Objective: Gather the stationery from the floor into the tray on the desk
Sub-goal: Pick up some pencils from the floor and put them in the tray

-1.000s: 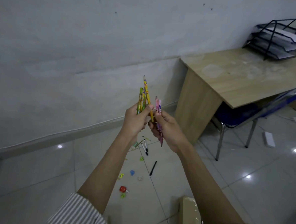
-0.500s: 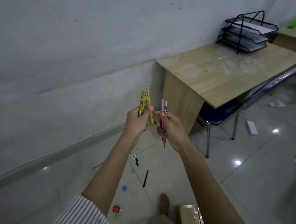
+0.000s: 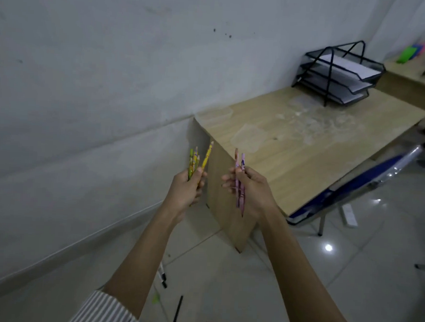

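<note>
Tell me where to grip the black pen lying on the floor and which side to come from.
Take the black pen mid-barrel, from straight above. It lies flat on the floor, long and thin, with bare tile along both sides, so fingers can likely pinch across its width.

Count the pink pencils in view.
2. Both pink pencils stand side by side in the right hand; its grip may hide more. The left hand grips yellow and green pencils only.
</note>
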